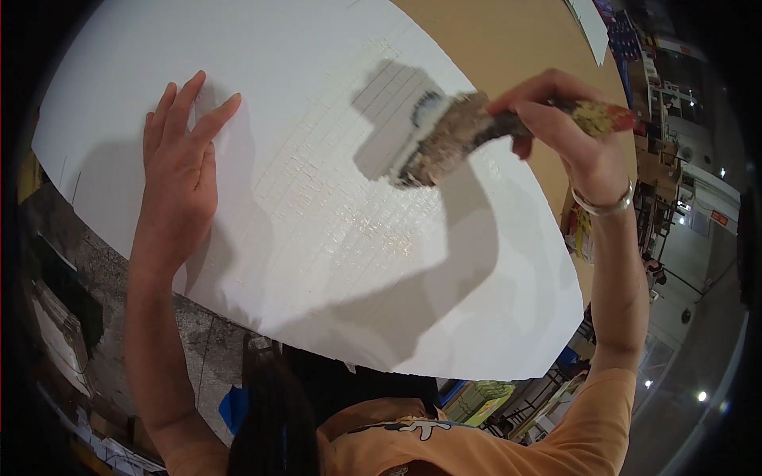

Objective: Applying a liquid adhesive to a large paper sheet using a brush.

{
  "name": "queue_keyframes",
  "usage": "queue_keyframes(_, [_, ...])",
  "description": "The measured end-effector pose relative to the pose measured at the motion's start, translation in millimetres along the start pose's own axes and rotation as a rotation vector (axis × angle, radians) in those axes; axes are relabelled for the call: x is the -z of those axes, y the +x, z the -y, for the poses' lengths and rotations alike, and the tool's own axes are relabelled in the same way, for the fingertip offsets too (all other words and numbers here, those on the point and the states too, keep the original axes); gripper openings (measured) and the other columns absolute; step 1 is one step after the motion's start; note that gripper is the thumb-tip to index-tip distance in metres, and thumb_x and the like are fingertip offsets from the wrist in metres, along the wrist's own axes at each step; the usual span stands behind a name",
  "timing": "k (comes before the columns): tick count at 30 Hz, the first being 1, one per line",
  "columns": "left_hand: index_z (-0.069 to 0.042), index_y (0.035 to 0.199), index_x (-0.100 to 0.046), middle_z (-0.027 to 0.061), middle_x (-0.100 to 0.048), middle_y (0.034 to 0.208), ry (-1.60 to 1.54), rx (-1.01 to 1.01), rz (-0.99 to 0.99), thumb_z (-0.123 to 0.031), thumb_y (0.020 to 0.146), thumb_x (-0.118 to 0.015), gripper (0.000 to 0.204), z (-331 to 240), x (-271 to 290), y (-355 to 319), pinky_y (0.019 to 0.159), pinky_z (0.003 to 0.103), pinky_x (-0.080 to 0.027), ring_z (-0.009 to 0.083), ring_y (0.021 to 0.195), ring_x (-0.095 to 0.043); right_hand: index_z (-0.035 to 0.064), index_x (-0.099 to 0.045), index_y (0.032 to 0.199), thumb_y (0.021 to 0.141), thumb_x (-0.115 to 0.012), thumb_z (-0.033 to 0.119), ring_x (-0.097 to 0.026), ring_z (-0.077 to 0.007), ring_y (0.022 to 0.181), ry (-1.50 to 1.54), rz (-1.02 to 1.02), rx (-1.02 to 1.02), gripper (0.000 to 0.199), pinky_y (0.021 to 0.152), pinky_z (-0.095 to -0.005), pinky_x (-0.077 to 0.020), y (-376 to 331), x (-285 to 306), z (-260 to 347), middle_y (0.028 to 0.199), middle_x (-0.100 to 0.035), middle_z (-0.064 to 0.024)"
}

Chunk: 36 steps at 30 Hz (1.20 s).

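Note:
A large white sheet [333, 317] lies before me, its middle streaked with wet, shiny strokes that look like glue. My right hand [567, 131] grips a wide, worn brush [452, 139] by its stained, red-tipped handle. The bristle end is tilted to the left over the sheet and casts a dark shadow on it; whether the bristles touch the surface I cannot tell. On the left part of the sheet rests my left hand [181, 163], fingers stretched out and apart, holding nothing.
Under the sheet's far right side shows a brown board [484, 32]. Another white sheet [587, 28] lies at its far right corner. Shelves with boxes [663, 170] stand beyond on the right. Grey floor [202, 337] and stacked panels [63, 325] show at the lower left.

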State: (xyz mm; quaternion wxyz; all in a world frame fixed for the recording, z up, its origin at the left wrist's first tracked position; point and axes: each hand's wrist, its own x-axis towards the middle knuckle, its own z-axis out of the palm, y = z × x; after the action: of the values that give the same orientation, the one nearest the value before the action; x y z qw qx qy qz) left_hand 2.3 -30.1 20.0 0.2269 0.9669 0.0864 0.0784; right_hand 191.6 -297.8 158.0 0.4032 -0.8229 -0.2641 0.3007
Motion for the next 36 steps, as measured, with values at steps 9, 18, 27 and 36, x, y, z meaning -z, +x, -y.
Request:
queue_keyframes(9, [-0.014, 0.125, -0.054, 0.0102, -0.032, 0.144, -0.019, -0.029, -0.007, 0.001, 0.085, -0.036, 0.047, -2, -2, 2, 0.114, 0.044, -0.009, 0.0294, 0.138, -0.020, -0.0028, -0.065, 0.083, 0.082, -0.062, 0.012, -0.059, -0.0101, 0.060, 0.048, -0.073, 0.117, 0.015, 0.055, -0.0232, -0.0475, 18, -10, 7, 0.074, -0.065, -0.0080])
queue_keyframes(18, [-0.011, 0.123, -0.056, 0.0117, -0.032, 0.143, -0.073, -0.001, -0.004, 0.003, 0.085, -0.037, 0.045, -6, 1, 1, 0.114, 0.045, -0.010, 0.0308, 0.137, -0.020, -0.0014, -0.064, 0.083, 0.082, -0.062, 0.012, -0.058, -0.0097, 0.059, 0.053, -0.044, 0.079, 0.014, 0.053, -0.0224, -0.0467, 23, -10, 16, 0.072, -0.064, -0.0071])
queue_keyframes(27, [-0.010, 0.121, -0.057, 0.0138, -0.034, 0.141, -0.084, -0.005, -0.009, 0.006, 0.083, -0.041, 0.045, -8, 4, 2, 0.113, 0.047, -0.010, 0.0323, 0.137, -0.022, -0.0023, -0.065, 0.085, 0.084, -0.060, 0.013, -0.059, -0.0110, 0.062, 0.070, -0.063, 0.168, 0.016, 0.056, -0.0239, -0.0487, 37, -16, 31, 0.079, -0.066, -0.0098])
queue_keyframes(36, [-0.008, 0.120, -0.058, 0.0150, -0.035, 0.141, -0.111, -0.005, -0.023, 0.006, 0.081, -0.041, 0.045, -8, 5, 3, 0.113, 0.048, -0.009, 0.0332, 0.136, -0.022, -0.0027, -0.063, 0.086, 0.084, -0.059, 0.012, -0.060, -0.0118, 0.062, 0.074, 0.016, 0.165, 0.015, 0.058, -0.0246, -0.0495, 44, -10, 30, 0.083, -0.067, -0.0109])
